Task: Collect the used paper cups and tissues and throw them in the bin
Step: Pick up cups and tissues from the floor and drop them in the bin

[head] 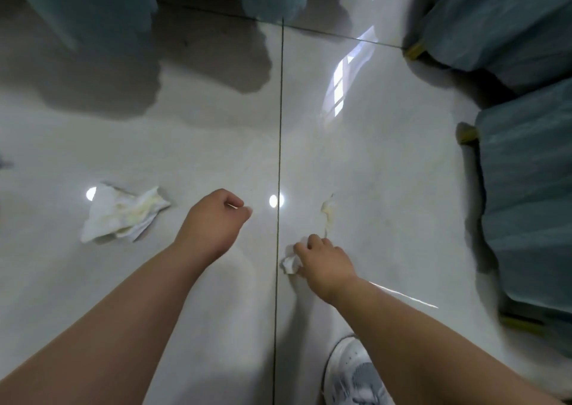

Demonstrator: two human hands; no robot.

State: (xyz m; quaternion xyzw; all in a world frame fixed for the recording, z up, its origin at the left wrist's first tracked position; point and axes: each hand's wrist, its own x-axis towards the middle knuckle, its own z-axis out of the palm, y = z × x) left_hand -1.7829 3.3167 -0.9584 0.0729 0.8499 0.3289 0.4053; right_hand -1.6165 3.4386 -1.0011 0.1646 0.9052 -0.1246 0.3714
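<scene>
My right hand [322,257] is low over the glossy floor, its fingers closed on a small crumpled white tissue [290,262]. Just beyond it a yellowish smear or scrap [328,211] lies on the tile. My left hand [213,219] hovers in the middle with its fingers curled in and nothing in it. A larger crumpled tissue [122,214], white with yellowish stains, lies on the floor to the left of that hand. No paper cup and no bin are in view.
Teal fabric-covered furniture [526,169] with yellow feet [467,134] lines the right side, and more teal fabric [93,2] hangs at the top left. A dark grout line [280,126] runs down the floor. My white shoe [353,370] is at the bottom.
</scene>
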